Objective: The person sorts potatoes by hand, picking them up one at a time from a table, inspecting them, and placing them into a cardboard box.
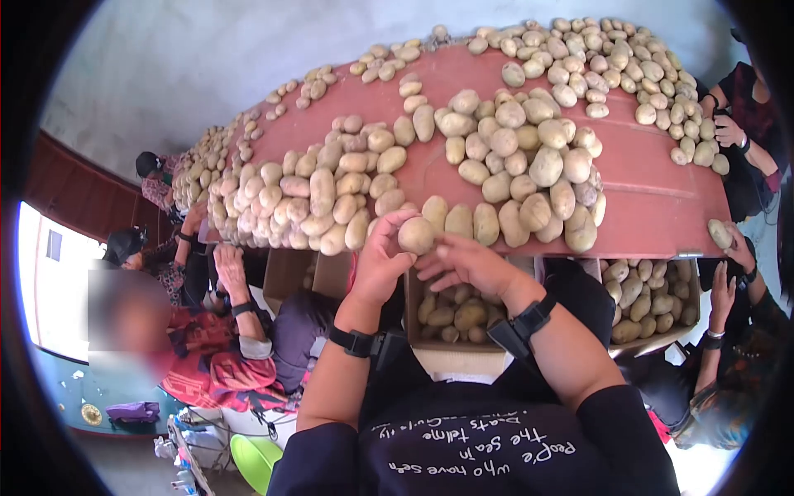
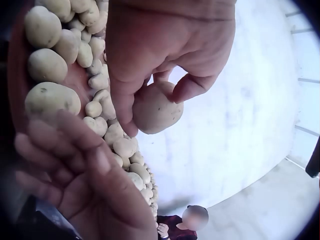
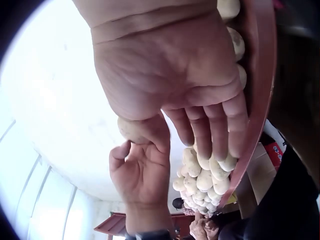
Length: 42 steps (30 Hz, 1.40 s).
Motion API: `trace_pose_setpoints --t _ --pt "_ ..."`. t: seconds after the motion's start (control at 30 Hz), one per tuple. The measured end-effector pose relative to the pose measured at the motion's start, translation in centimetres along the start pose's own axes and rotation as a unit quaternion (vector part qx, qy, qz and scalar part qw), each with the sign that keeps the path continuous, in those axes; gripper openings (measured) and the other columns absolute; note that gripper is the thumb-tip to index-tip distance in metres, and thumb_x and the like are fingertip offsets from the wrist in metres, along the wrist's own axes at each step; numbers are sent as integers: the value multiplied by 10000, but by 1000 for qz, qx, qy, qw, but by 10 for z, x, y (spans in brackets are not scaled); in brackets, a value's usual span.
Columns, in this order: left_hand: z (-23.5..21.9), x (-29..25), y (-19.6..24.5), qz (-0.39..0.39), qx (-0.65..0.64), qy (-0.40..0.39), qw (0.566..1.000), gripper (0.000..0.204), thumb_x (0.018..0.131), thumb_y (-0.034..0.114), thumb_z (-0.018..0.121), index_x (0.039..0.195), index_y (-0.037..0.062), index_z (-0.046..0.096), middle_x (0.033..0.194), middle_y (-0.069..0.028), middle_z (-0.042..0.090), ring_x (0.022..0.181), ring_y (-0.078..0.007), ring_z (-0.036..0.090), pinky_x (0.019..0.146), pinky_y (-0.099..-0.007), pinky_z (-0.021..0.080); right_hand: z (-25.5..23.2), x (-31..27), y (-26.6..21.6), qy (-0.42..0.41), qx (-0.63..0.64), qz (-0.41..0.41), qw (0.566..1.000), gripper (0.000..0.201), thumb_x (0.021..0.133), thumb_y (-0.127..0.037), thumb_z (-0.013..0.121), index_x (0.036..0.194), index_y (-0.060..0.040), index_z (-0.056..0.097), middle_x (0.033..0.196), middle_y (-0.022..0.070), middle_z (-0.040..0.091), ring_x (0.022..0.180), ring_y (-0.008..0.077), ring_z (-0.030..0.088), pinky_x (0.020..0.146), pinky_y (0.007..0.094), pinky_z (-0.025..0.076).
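A round, pale tan potato (image 1: 416,236) is held up over the table's near edge by my left hand (image 1: 382,263). In the left wrist view the thumb and fingers of that hand pinch the potato (image 2: 158,107), which shows a few dark specks. My right hand (image 1: 470,266) is close beside it with its fingers extended and nothing in its grasp. In the right wrist view the right palm (image 3: 167,70) faces the camera, fingers long and slightly bent, and the thumb side overlaps the potato (image 3: 131,129). Below both hands a box of potatoes (image 1: 411,326) stands at my lap.
A red table (image 1: 637,182) bears heaps of potatoes (image 1: 529,157), with a row along its near edge. Another potato box (image 1: 693,310) stands to the right. People sit on both sides; one hand at right holds a potato (image 1: 719,234). A green basin (image 1: 255,463) is at lower left.
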<state>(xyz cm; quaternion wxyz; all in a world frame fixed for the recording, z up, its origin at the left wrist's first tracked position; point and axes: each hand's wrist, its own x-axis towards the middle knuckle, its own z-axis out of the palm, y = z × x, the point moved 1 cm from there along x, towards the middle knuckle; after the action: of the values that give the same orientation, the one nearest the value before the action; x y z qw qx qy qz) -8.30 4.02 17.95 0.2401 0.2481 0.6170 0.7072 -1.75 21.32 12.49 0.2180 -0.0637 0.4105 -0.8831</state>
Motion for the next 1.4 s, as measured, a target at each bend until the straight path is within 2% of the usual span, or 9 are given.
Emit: trace_pose_setpoints --t 0.1,0.27,0.3,0.43,0.57,0.7,0.93,1.27,1.4 --pt "5 -18 -8 36 82 14 996 652 708 -99 532 1337 26 414 1294 -88 484 1243 -194 469 1056 -351 381 -1 4 3 -77 163 -21 983 560 992 -270 487 1476 -103 259 1264 126 535 1072 242 603 859 394 539" --pt "11 -32 -16 -30 72 52 996 692 759 -86 533 1410 -6 312 1346 -140 432 1275 -247 438 1078 -371 368 4 -2 11 19 -24 -20 999 561 957 -218 546 1455 -104 314 1238 90 541 1042 177 594 826 320 533" --pt "5 -33 -25 -39 105 44 993 629 832 27 528 1421 11 307 1355 -149 436 1264 -261 460 1035 -417 427 6 -4 6 29 -92 -22 995 554 949 -205 555 1447 -102 335 1228 82 546 1030 157 589 815 303 529" --pt "-3 -44 -57 -252 -265 23 930 564 971 400 343 1422 61 321 1355 -152 466 1194 -309 536 933 -524 507 4 -6 5 -4 -232 -53 971 492 906 -181 602 1362 -50 470 1234 77 568 1103 138 542 929 294 453" --pt "0 -49 -83 -282 -407 -34 868 554 1003 445 284 1408 77 372 1352 -123 488 1167 -292 561 912 -496 522 -5 -8 12 -42 -243 -28 969 448 874 -156 576 1304 -34 540 1202 84 604 1057 141 558 898 283 457" --pt "-2 -56 -111 -333 -285 -13 899 504 1001 439 342 1344 84 443 1245 -107 563 1120 -282 592 850 -452 561 -10 -9 14 -37 -279 3 960 455 883 -223 592 1284 -13 548 1180 106 620 1073 161 571 911 292 453" --pt "23 -77 -190 -530 -167 -12 831 412 1011 434 376 1144 100 576 1154 -70 596 1069 -213 601 897 -465 516 -10 -19 6 20 -365 45 930 482 897 -331 586 1252 -6 565 1143 128 638 1051 200 598 875 327 484" --pt "55 -73 -226 -531 -52 -126 836 584 975 486 419 1445 142 385 1419 -53 451 1256 -151 451 1061 -378 322 -17 -12 18 41 -399 37 915 457 892 -327 598 1206 7 584 1090 142 656 997 217 621 863 332 489" --pt "42 -64 -205 -490 41 -218 843 557 959 467 472 1385 110 440 1359 -34 507 1286 -177 443 998 -371 397 -14 -12 25 41 -427 23 903 404 883 -299 595 1154 1 612 1052 169 667 959 260 641 855 349 492"
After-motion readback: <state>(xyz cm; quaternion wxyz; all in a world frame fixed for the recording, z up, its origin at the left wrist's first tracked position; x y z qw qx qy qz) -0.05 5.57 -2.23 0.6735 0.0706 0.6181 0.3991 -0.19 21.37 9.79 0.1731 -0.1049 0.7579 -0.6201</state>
